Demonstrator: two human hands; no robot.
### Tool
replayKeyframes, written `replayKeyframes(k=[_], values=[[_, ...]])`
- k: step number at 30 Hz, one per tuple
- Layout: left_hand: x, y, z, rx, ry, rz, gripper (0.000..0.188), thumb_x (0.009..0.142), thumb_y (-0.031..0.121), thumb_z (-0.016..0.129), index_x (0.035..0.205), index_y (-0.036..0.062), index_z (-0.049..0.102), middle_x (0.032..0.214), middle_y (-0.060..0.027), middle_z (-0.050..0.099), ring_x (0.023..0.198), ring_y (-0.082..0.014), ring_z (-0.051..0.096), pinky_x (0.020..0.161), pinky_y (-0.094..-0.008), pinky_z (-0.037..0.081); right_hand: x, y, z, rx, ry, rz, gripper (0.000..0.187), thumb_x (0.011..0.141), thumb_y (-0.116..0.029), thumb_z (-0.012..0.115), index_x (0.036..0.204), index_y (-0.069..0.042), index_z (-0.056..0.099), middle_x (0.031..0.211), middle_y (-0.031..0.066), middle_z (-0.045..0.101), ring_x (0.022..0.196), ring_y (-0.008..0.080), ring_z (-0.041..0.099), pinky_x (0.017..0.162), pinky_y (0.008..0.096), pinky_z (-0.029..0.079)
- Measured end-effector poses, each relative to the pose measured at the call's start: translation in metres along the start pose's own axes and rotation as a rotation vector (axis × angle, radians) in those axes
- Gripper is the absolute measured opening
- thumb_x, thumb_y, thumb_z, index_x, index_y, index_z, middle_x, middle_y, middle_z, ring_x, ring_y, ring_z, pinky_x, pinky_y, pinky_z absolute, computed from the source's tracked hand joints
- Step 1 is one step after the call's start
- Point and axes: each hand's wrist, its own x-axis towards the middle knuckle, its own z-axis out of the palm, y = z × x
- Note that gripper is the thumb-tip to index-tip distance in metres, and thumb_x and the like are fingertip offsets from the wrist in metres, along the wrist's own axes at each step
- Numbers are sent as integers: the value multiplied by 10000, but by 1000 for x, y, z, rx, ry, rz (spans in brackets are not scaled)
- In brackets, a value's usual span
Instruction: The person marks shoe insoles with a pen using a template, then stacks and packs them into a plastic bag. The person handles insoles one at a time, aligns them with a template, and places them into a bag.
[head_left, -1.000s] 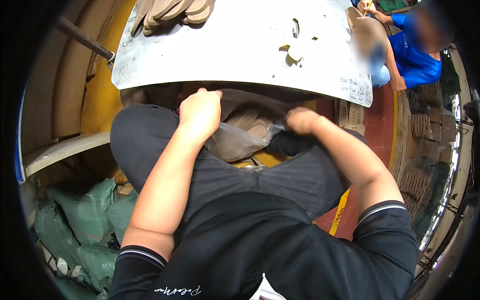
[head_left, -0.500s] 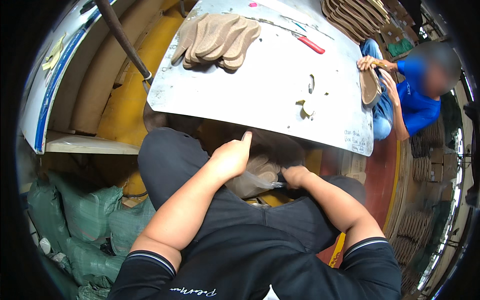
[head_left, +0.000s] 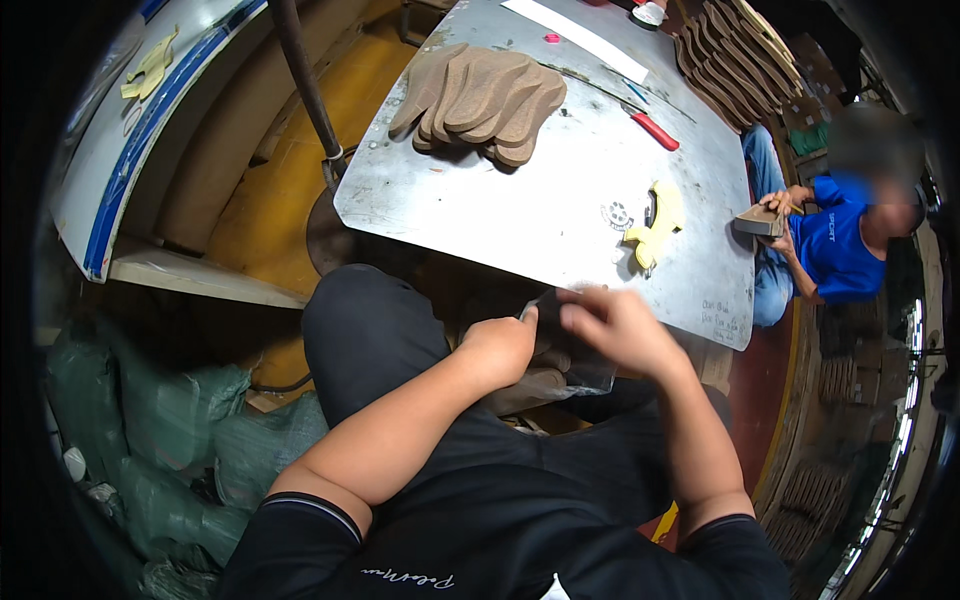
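Observation:
A clear plastic bag [head_left: 590, 378] sits between my knees below the table edge, with tan cork-like soles [head_left: 545, 382] partly showing in it. My left hand [head_left: 500, 350] is closed at the bag's upper edge, thumb uppermost, beside a dark patch I cannot make out. Just right of it, my right hand [head_left: 625, 330] is raised over the bag's mouth, its fingers smeared by motion. On the metal table [head_left: 470, 215] ahead lies a fanned pile of brown sole-shaped pieces [head_left: 490, 100]. A yellow tape dispenser [head_left: 655, 228] lies near the table's right front.
A red-handled tool [head_left: 655, 130] lies farther back. Wavy brown pieces [head_left: 735, 60] are stacked at the far right. A person in blue [head_left: 840, 240] sits right of the table, holding a sole. Green sacks [head_left: 170, 420] crowd the lower left; a shelf [head_left: 200, 275] stands above them.
My right hand has risen from the bag's right side to above its mouth, toward my left hand. The view has shifted. The person in blue has tilted the sole.

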Motion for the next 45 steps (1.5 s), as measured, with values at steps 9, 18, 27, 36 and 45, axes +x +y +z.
replayKeyframes(k=[9, 18, 27, 36, 45], values=[[17, 2, -3, 28, -75, 31, 870, 921, -40, 689, 1729, -44, 369, 1255, -306, 772, 1144, -426, 791, 924, -528, 647, 271, -96, -28, 311, 409, 238, 796, 1060, -614, 737, 1087, 180, 691, 959, 212, 748, 767, 284, 764, 601, 432, 660], [13, -14, 11, 78, -23, 81, 863, 903, -44, 696, 1714, -37, 402, 1197, -301, 785, 1080, -435, 799, 890, -521, 650, 298, -87, -32, 203, 384, 198, 621, 801, -439, 1027, 1030, 93, 804, 995, 174, 782, 868, 283, 759, 808, 394, 652], [53, -10, 49, -123, 172, 465, 577, 959, 0, 641, 1536, -14, 642, 1446, -287, 722, 1274, -404, 753, 1035, -477, 630, 318, -160, 6, 92, 528, 761, 1213, 846, -393, 944, 1761, 40, 275, 1800, 247, 320, 1611, 432, 348, 1303, 622, 373], [29, -6, 10, 196, -128, 129, 793, 910, -26, 662, 1678, -5, 465, 1238, -300, 787, 1139, -444, 778, 980, -515, 622, 268, -105, -22, 604, 608, 393, 730, 768, -80, 1018, 1364, 130, 653, 1314, 205, 698, 1105, 375, 749, 922, 414, 668], [24, 3, 5, 123, -84, 104, 1040, 822, -106, 679, 1784, 24, 307, 1075, -309, 797, 1033, -462, 788, 897, -546, 630, 134, 44, -58, 1086, 206, 213, 145, 937, 7, 786, 1058, -31, 716, 886, 81, 715, 767, 166, 681, 757, 344, 571]])
